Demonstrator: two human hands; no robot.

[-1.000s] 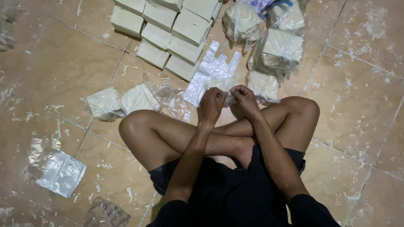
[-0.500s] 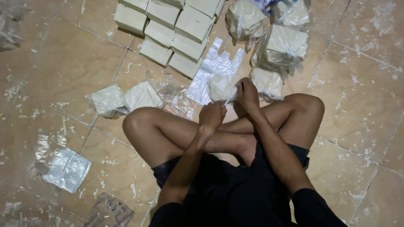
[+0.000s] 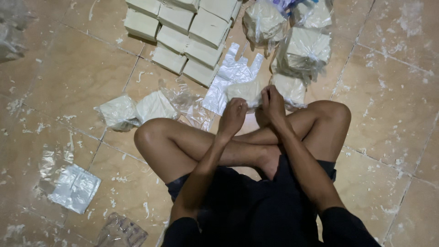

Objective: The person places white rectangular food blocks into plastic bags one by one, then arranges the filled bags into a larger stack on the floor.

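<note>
Since half a second ago my left hand (image 3: 233, 116) has come back up from my shin to meet the right hand (image 3: 273, 104), and both now sit together out over my crossed legs. A white block (image 3: 241, 90) is between them again; in the picture before, the right hand alone reached toward the blocks ahead while the left hung lower and apart. The view itself has barely shifted.

The block lies just beyond my fingertips, on the clear bag (image 3: 228, 75) spread flat on the tiled floor (image 3: 73, 77). Its long axis runs roughly left to right across the view, slightly raised at the right end, with a broad face turned up toward me. The bag's handles point away from me, toward the stack (image 3: 183, 32) of bare blocks farther out.

My left fingers are curled down onto the near left edge of the block. My right fingers are bent over its right end, pinching it or the film there; whether the grip is on the block or the plastic I cannot tell.

Just right of my right hand another bagged block (image 3: 292, 89) rests on the floor, and behind it stand fuller bags (image 3: 304, 50). To my left, beside my knee, two loosely wrapped pieces (image 3: 137, 110) lie side by side. A flat empty bag (image 3: 73, 187) lies well apart, near left.
</note>
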